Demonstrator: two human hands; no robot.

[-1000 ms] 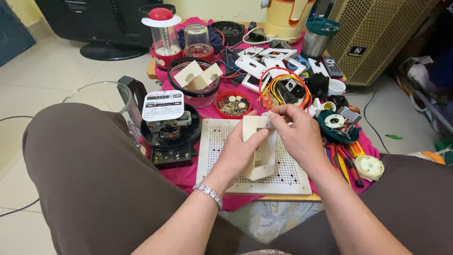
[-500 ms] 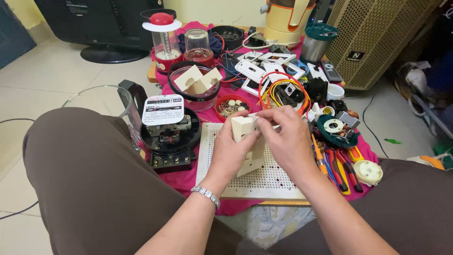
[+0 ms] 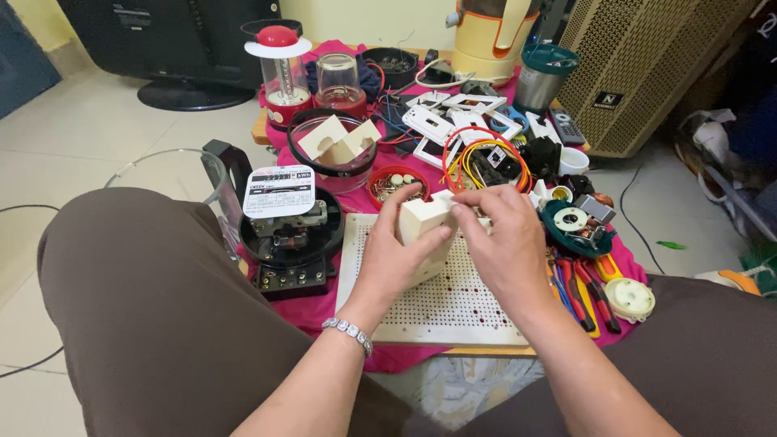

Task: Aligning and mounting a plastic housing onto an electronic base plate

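Cream box gripped by both hands; red bowl apparently holds screws.

One head-worn view looks steeply down from close above, facing forward past the left hand and right hand over the table.

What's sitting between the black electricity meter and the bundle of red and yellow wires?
In the head view, a small red bowl of metal bits lies between the black meter and the wire bundle.
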